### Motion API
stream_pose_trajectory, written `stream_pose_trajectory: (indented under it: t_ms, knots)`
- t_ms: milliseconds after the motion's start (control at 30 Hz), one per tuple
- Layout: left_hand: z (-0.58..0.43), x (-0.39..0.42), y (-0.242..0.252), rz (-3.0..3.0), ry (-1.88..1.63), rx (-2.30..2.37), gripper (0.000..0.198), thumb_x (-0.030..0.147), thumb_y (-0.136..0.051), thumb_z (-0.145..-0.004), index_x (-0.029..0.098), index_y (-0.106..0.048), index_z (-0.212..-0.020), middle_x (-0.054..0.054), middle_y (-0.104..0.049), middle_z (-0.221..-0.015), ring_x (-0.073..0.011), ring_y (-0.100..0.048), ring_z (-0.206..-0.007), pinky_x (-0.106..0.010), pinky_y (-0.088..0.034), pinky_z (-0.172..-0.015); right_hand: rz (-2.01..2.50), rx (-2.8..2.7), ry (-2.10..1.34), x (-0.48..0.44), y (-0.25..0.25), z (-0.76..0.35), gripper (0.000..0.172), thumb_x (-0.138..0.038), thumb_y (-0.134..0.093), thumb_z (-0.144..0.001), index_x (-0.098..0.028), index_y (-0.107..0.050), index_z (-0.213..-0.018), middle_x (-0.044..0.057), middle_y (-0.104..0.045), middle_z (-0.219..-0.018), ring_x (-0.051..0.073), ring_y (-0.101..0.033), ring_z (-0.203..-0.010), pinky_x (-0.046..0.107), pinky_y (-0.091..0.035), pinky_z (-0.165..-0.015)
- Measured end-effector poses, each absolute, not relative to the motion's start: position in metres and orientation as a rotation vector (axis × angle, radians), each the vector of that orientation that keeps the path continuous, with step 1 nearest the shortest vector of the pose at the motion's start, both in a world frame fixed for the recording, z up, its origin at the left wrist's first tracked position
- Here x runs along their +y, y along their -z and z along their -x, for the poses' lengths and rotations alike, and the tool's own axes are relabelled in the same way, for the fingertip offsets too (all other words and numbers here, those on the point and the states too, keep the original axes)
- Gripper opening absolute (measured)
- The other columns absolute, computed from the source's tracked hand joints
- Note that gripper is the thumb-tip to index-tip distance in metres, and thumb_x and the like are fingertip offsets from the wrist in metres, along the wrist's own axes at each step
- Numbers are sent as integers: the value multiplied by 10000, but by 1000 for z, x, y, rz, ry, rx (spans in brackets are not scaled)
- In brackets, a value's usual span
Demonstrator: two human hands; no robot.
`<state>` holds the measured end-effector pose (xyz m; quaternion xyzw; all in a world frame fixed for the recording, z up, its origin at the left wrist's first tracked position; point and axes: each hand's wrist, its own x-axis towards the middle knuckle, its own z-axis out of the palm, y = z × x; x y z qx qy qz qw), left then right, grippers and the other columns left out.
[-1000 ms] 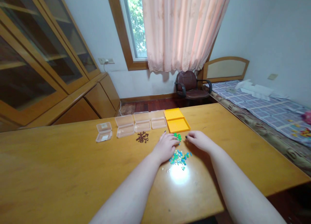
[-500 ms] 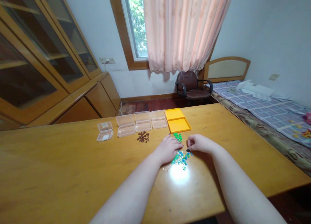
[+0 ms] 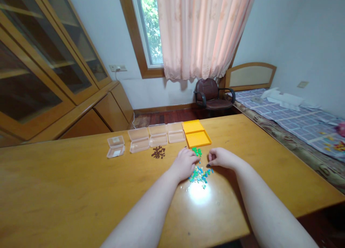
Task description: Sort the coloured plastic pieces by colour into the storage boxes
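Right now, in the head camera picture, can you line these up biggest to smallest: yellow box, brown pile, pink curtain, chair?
As they look there:
1. Pink curtain
2. Chair
3. Yellow box
4. Brown pile

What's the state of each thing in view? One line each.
Yellow case: open
Transparent cases: all four open
Brown pieces: loose heap
Green cluster: loose pieces, grouped
Mixed-colour pieces: scattered
Left hand: palm down
Right hand: curled, grip unclear
Curtain: covering part of window
Glass cabinet doors: shut
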<state>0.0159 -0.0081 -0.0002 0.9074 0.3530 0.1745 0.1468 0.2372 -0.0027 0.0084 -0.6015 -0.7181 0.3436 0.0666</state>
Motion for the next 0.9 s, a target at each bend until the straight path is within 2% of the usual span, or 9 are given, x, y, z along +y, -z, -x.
stream_pose_trajectory:
  t_ms: [200,400,667,900]
  knots:
    - [-14,-9,7,-2656,-499,1036,353,168,-511,-752,301,-652,-1047,-24,-535,-1236,-244,-350,-1236,-512,-163,-1098,1669,-2277,-1135,-5,-2,-230,214,-295,-711,-573,-182,-624,-732,-20,-616,-645,106,-500,-563,204,-332,-503]
    - [-14,-8,9,-2672,-478,1014,336,168,-517,-757,299,-659,-1033,-23,-551,-1216,-242,-367,-1229,-516,-180,-1097,1721,-2227,-1120,-3,0,-230,147,-271,-676,-609,-179,-608,-701,-20,-599,-600,107,-491,-537,211,-323,-491]
    - [-14,-8,10,-2668,-485,1053,354,174,-497,-786,292,-633,-1091,-30,-546,-1237,-230,-373,-1224,-500,-192,-1099,1860,-2152,-899,-1,-7,-235,120,-293,-637,-664,-181,-597,-678,8,-634,-639,128,-522,-573,227,-334,-528]
    - [-14,-5,9,-2662,-493,988,244,195,-532,-784,292,-700,-932,-13,-588,-1172,-225,-398,-1200,-490,-202,-1090,1858,-2155,-838,-3,-8,-234,214,-391,-609,-704,-179,-587,-684,13,-635,-644,129,-513,-568,233,-323,-519]
